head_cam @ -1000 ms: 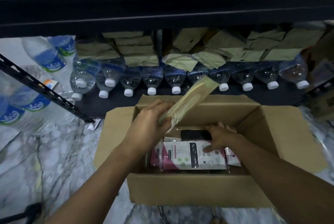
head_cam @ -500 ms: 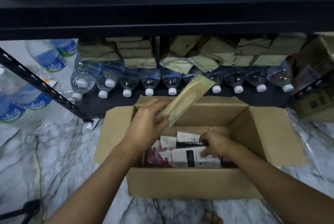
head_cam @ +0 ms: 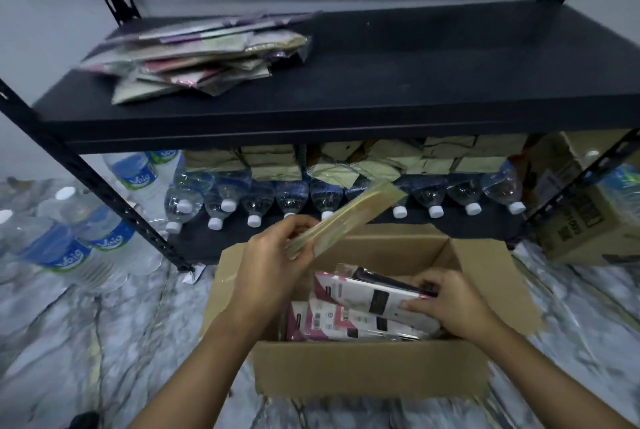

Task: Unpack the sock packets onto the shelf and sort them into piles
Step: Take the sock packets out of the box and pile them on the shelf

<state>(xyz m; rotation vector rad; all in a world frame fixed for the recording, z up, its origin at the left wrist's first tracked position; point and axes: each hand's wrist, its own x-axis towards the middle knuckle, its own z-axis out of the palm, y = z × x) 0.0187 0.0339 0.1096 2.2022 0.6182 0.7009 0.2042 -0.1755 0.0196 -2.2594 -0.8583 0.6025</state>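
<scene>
Tilting a pink-and-white sock packet (head_cam: 363,297) up from the brown cardboard box (head_cam: 363,366), right hand (head_cam: 446,304) pinching it; left hand (head_cam: 273,255) still grips a flat beige packet (head_cam: 346,217). Black metal shelf (head_cam: 450,65) next, probably.

Upper shelf board (head_cam: 433,75), black: messy sock-pkt pile (head_cam: 197,58) at left end. Lower board (head_cam: 485,231): row of water bottles (head_cam: 291,196) lying, caps fwd. Marble floor (head_cam: 86,324): open cardboard box (head_cam: 363,366) center, bottle packs (head_cam: 69,241) left, printed carton (head_cam: 581,227) right.

**Obscured and unreadable areas**
The near wall of the brown cardboard box (head_cam: 367,366) hides the lower white-and-pink sock packets (head_cam: 332,319); their print is too small to read. The pile of clear-wrapped packets (head_cam: 194,58) on the black metal shelf (head_cam: 415,82) is blurred.
</scene>
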